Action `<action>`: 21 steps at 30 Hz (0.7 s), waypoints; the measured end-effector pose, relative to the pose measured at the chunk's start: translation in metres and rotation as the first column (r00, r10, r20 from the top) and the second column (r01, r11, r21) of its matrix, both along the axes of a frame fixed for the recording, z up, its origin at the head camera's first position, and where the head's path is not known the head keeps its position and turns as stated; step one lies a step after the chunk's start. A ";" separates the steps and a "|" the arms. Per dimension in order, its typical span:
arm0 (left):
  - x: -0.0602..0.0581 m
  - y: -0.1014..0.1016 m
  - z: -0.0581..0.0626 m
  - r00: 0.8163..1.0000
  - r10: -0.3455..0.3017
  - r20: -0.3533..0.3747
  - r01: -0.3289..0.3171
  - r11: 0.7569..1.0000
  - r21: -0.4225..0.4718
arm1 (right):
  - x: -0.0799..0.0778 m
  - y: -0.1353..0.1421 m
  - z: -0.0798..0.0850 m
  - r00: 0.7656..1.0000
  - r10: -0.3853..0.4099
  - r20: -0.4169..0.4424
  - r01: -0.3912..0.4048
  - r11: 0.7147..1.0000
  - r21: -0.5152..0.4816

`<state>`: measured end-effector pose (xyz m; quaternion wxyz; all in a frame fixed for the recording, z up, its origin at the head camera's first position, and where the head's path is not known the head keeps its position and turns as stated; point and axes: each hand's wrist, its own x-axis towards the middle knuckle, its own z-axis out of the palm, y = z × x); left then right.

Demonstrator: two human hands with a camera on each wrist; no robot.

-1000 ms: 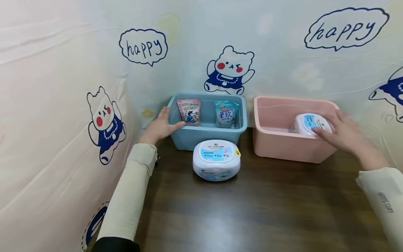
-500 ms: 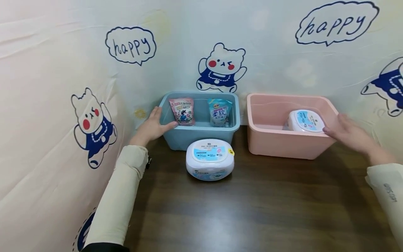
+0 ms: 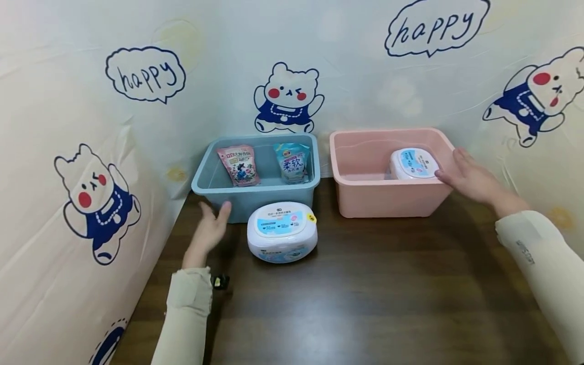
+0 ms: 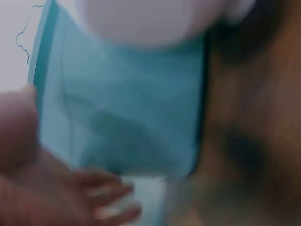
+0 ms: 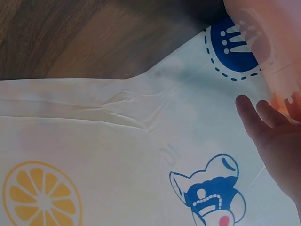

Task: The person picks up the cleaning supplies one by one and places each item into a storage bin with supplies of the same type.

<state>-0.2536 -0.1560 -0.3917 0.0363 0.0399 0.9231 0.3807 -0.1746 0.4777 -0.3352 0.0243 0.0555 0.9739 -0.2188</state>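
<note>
My left hand (image 3: pixel 209 235) is off the blue bin (image 3: pixel 255 190), near its front left corner, fingers loosely extended and holding nothing. In the left wrist view that hand (image 4: pixel 51 193) is blurred beside the bin wall. My right hand (image 3: pixel 476 182) rests at the right end of the pink bin (image 3: pixel 383 200), thumb near the rim and fingers along the outer side. A white lidded tub (image 3: pixel 412 163) with a blue label sits inside the pink bin. Another white tub (image 3: pixel 282 233) stands on the table before the blue bin, which contains a pink pouch (image 3: pixel 240 165) and a turquoise pouch (image 3: pixel 293 162).
Both bins stand side by side at the back of the dark wooden table (image 3: pixel 356 294), with a narrow gap between them. A printed pale cloth (image 3: pixel 210 96) covers the back and the left side. A wristband piece (image 3: pixel 221 282) shows at my left wrist.
My left hand has let go of the blue bin's left rim and moved toward me. My right hand has gone from the tub to the pink bin's right edge; that bin now sits straighter.
</note>
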 end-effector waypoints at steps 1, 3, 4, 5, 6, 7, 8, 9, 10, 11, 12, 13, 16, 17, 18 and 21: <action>0.006 0.001 -0.006 0.998 -0.058 0.024 0.057 0.997 0.052 | -0.003 -0.002 0.002 1.000 0.001 0.002 -0.001 1.000 0.002; 0.016 0.004 -0.014 0.982 -0.181 0.046 0.174 0.976 0.131 | -0.007 -0.004 0.004 1.000 0.001 0.003 -0.001 1.000 0.004; 0.021 0.006 -0.017 0.972 -0.230 0.036 0.223 0.963 0.152 | -0.009 -0.005 0.006 1.000 0.003 0.002 -0.003 1.000 0.004; 0.026 0.009 -0.019 0.961 -0.273 0.030 0.264 0.948 0.175 | -0.010 -0.005 0.007 1.000 0.005 0.001 -0.005 1.000 0.004; 0.031 0.012 -0.022 0.951 -0.308 0.029 0.298 0.937 0.184 | -0.011 -0.006 0.008 1.000 0.010 -0.002 -0.010 1.000 0.006; 0.036 0.015 -0.025 0.942 -0.335 0.029 0.324 0.927 0.189 | -0.012 -0.005 0.008 1.000 0.015 -0.005 -0.015 1.000 0.009; 0.040 0.018 -0.028 0.935 -0.354 0.036 0.340 0.920 0.196 | -0.012 -0.005 0.008 1.000 0.018 -0.005 -0.018 1.000 0.012; 0.044 0.020 -0.032 0.929 -0.368 0.041 0.352 0.912 0.210 | -0.013 -0.005 0.008 1.000 0.024 -0.004 -0.024 1.000 0.014; 0.046 0.023 -0.036 0.926 -0.375 0.042 0.357 0.908 0.220 | -0.013 -0.004 0.008 1.000 0.026 0.001 -0.026 1.000 0.016; 0.048 0.025 -0.040 0.927 -0.373 0.044 0.355 0.908 0.225 | -0.012 -0.004 0.008 1.000 0.029 0.003 -0.029 0.999 0.014; 0.048 0.028 -0.045 0.931 -0.363 0.043 0.345 0.911 0.225 | -0.012 -0.004 0.008 1.000 0.030 0.008 -0.030 1.000 0.006; 0.048 0.031 -0.050 0.935 -0.352 0.036 0.335 0.915 0.224 | -0.011 -0.003 0.007 0.999 0.030 0.014 -0.030 1.000 -0.002; 0.043 0.039 -0.061 0.949 -0.317 -0.003 0.310 0.926 0.218 | -0.007 -0.001 0.008 0.999 0.033 0.030 -0.032 0.999 -0.014; 0.042 0.041 -0.063 0.952 -0.307 -0.019 0.304 0.930 0.209 | -0.005 0.000 0.008 0.999 0.037 0.032 -0.037 0.999 -0.012; 0.041 0.043 -0.065 0.957 -0.289 -0.033 0.290 0.935 0.202 | -0.004 0.000 0.008 0.999 0.041 0.036 -0.040 0.999 -0.008; 0.045 0.047 -0.068 0.967 -0.249 -0.056 0.255 0.948 0.188 | -0.003 -0.001 0.006 0.998 0.051 0.047 -0.052 0.998 0.023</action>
